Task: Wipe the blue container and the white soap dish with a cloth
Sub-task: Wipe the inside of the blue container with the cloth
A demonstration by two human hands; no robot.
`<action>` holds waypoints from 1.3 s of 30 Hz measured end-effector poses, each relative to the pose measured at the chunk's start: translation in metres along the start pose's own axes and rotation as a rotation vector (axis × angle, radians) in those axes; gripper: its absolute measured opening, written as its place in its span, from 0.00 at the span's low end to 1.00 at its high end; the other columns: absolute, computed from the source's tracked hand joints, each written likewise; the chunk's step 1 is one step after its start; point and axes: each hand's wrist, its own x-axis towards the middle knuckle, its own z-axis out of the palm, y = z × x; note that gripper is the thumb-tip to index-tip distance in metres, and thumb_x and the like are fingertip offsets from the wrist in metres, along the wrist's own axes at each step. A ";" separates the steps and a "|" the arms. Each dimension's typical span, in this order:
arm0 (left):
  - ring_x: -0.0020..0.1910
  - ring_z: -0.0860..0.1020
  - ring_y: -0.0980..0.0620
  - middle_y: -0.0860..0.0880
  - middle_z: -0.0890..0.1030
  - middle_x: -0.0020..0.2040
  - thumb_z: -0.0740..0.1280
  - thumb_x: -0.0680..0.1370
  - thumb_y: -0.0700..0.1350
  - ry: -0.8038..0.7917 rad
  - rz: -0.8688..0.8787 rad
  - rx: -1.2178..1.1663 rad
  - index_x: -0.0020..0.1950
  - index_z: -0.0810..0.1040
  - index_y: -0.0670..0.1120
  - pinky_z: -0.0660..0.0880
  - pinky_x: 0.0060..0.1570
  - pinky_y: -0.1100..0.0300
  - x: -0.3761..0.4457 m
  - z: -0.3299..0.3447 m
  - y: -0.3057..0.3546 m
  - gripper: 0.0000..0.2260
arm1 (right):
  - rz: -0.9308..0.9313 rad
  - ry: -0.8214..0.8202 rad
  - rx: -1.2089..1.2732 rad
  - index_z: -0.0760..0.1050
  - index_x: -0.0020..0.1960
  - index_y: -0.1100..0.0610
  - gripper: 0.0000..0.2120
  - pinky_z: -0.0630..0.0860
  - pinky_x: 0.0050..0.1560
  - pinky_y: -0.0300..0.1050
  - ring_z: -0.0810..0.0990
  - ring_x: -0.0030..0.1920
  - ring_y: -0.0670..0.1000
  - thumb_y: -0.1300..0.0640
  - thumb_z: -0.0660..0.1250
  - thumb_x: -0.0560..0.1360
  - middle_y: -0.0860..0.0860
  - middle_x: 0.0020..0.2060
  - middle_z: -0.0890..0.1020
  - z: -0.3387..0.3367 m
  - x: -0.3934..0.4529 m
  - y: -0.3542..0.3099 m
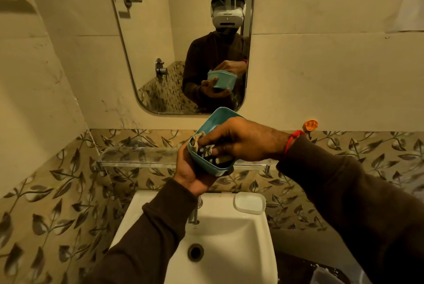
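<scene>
Cupped from below in the left hand (195, 173), the blue container (212, 143) is held at the centre of the frame, above the sink (146, 212), with its mouth tilted up toward the camera. The right hand (238, 140) is pushed into that mouth from the right, and its curled fingers (212, 140) press a patterned cloth (202, 143) against the inner wall; the cloth is bunched at the near left corner of the box. The container's long axis runs from the lower centre toward the upper right of the frame, so the far, upper end of the inside lies beyond the fingertips and is probably reached by sliding the cloth up along that axis. The white soap dish (249, 202) is seen below and to the right, resting on the sink's back ledge, untouched and well apart from both hands; it lies on the right hand's side, so that hand is the nearer one to it. A red thread (292, 140) is worn on the right wrist. No brand, label or readable writing is made out on the container, the dish or the cloth.
</scene>
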 end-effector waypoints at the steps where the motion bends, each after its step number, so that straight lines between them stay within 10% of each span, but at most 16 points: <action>1: 0.44 0.84 0.39 0.39 0.85 0.48 0.54 0.82 0.58 0.002 -0.011 -0.004 0.53 0.86 0.45 0.82 0.39 0.47 0.000 0.002 0.000 0.25 | -0.015 -0.016 -0.021 0.79 0.64 0.51 0.19 0.77 0.45 0.27 0.79 0.47 0.30 0.66 0.67 0.77 0.38 0.51 0.80 -0.002 0.000 -0.001; 8: 0.56 0.79 0.34 0.35 0.80 0.61 0.55 0.82 0.60 0.075 -0.106 -0.012 0.68 0.77 0.46 0.79 0.43 0.48 -0.002 0.007 -0.008 0.24 | -0.095 -0.176 -0.700 0.73 0.68 0.45 0.21 0.79 0.55 0.45 0.79 0.60 0.48 0.58 0.68 0.77 0.47 0.60 0.81 -0.006 0.004 -0.006; 15: 0.64 0.71 0.32 0.33 0.73 0.72 0.57 0.81 0.58 0.074 -0.129 0.004 0.75 0.71 0.45 0.81 0.39 0.50 0.002 0.013 0.003 0.26 | 0.015 0.063 -1.109 0.70 0.69 0.50 0.23 0.76 0.57 0.50 0.76 0.61 0.54 0.52 0.69 0.75 0.51 0.60 0.79 -0.009 0.005 0.001; 23: 0.47 0.86 0.42 0.41 0.86 0.53 0.65 0.73 0.56 0.053 -0.003 0.096 0.60 0.84 0.48 0.82 0.39 0.49 -0.001 0.017 0.002 0.20 | 0.139 0.063 -1.113 0.72 0.65 0.53 0.20 0.74 0.57 0.52 0.79 0.57 0.54 0.49 0.68 0.76 0.51 0.58 0.80 0.005 0.007 -0.012; 31: 0.68 0.76 0.38 0.42 0.77 0.71 0.56 0.84 0.51 0.019 0.144 0.151 0.71 0.76 0.52 0.75 0.65 0.39 0.002 0.014 0.003 0.18 | 0.177 -0.083 -0.856 0.74 0.65 0.53 0.16 0.77 0.57 0.51 0.79 0.55 0.55 0.51 0.61 0.80 0.54 0.57 0.80 -0.003 0.009 -0.014; 39: 0.66 0.78 0.39 0.40 0.78 0.69 0.61 0.82 0.50 0.048 0.180 0.086 0.72 0.75 0.49 0.79 0.61 0.45 0.014 0.011 0.011 0.19 | 0.117 -0.107 -0.613 0.76 0.62 0.54 0.14 0.70 0.51 0.46 0.72 0.46 0.50 0.52 0.59 0.80 0.54 0.55 0.81 0.014 0.015 -0.012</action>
